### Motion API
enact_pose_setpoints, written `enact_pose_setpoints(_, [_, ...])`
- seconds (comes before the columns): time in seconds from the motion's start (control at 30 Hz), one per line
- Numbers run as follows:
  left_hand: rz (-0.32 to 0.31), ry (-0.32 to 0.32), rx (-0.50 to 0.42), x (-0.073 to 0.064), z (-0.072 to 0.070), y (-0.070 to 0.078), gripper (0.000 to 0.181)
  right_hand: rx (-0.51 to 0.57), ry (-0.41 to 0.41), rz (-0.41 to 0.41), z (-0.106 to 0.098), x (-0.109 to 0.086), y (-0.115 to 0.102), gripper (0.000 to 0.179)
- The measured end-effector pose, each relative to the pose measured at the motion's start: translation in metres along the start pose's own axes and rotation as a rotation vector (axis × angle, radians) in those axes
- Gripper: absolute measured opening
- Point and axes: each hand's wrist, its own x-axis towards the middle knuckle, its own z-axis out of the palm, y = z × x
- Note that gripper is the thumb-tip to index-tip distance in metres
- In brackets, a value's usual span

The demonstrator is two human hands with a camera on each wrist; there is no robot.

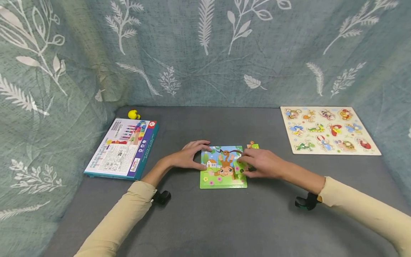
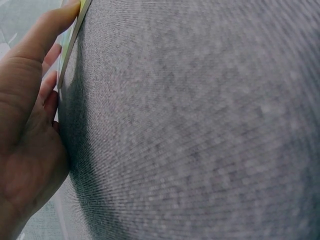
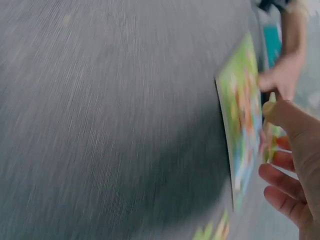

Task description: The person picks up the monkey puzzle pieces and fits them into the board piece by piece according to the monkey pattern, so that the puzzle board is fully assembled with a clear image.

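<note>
A square jigsaw puzzle board (image 1: 216, 184), with a cartoon animal, a small house and flowers on it, lies in the middle of the table. At its left edge rests my left hand (image 1: 187, 156), thumb and fingers spread along the side and upper corner. Over the board's right part, my right hand (image 1: 264, 163) pinches a green puzzle piece (image 1: 238, 166) between thumb and fingers; the right wrist view shows this piece (image 3: 272, 131) held above the board, blurred. Just beyond the right hand lies another puzzle piece (image 1: 253, 145), partly hidden by it.
A boxed bead toy set (image 1: 119, 150) lies at the left, with a small yellow toy (image 1: 133, 114) behind it. At the back right is a wooden insect puzzle board (image 1: 327, 130). A patterned curtain (image 1: 205, 71) hangs behind the grey table (image 1: 205, 221).
</note>
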Motion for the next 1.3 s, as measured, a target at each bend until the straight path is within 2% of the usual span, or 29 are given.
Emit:
enact_pose_setpoints(0.13, [0.016,-0.001,0.005,0.001,0.0,0.001,0.062,0.017,-0.039,-0.098,0.009,0.013,-0.016,0.036])
enact_pose_setpoints(0.27, [0.015,0.006,0.004,0.002,-0.001,0.002,0.062,0.044,-0.063,-0.127,0.015,0.022,-0.023,0.034])
enact_pose_setpoints(0.63, [0.014,0.013,-0.009,0.001,0.001,0.001,0.06,0.122,-0.058,-0.208,0.03,0.041,-0.023,0.024])
enact_pose_setpoints(0.9, [0.001,0.024,-0.009,-0.002,0.002,0.001,0.059,0.11,-0.044,-0.343,0.037,0.051,-0.027,0.026])
enact_pose_setpoints(1.07, [0.011,0.029,0.007,0.0,0.002,0.001,0.059,0.114,-0.081,-0.346,0.037,0.054,-0.027,0.027])
enact_pose_setpoints(1.3, [0.001,0.017,0.004,0.0,0.0,0.002,0.06,0.109,-0.103,-0.337,0.038,0.06,-0.027,0.019])
